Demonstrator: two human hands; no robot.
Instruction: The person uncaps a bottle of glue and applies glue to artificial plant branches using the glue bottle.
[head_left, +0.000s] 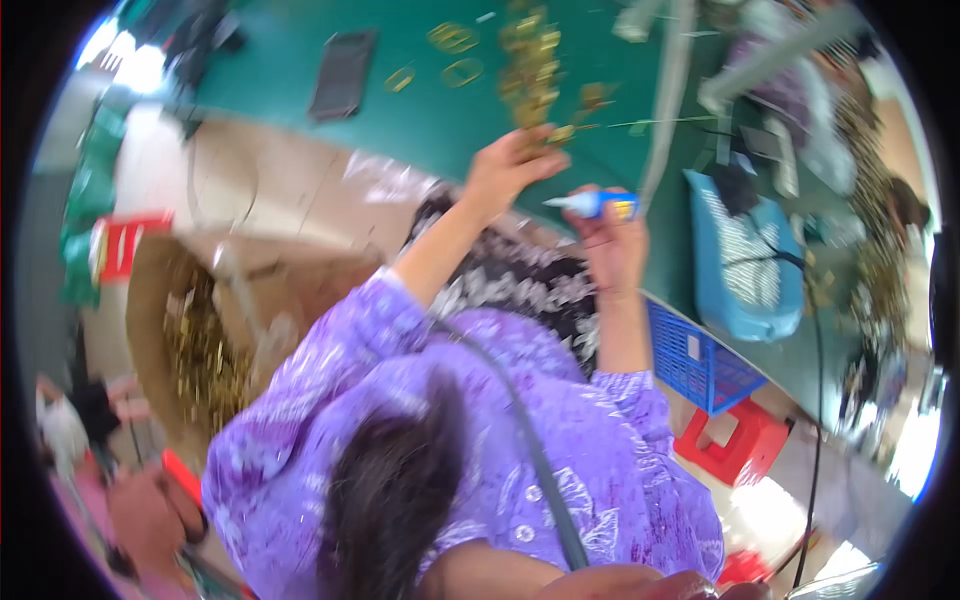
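My left hand (505, 172) is closed at the table's front edge, with its fingers on the lower end of a gold leafy sprig (530, 65). The sprig stretches away across the green table (430, 120), and blur hides its finer parts. To the right, my right hand (612, 240) is wrapped round a small glue bottle (608, 206) with a blue body and a yellow mark. Its pale nozzle points left, a short way below the left hand and apart from the sprig.
A dark flat phone-like object (342, 76) and gold rings (452, 38) lie on the table. A light-blue bin (748, 260) stands to the right. Below are a blue basket (700, 360) and red stool (735, 442). A brown box (150, 340) at left holds gold pieces.
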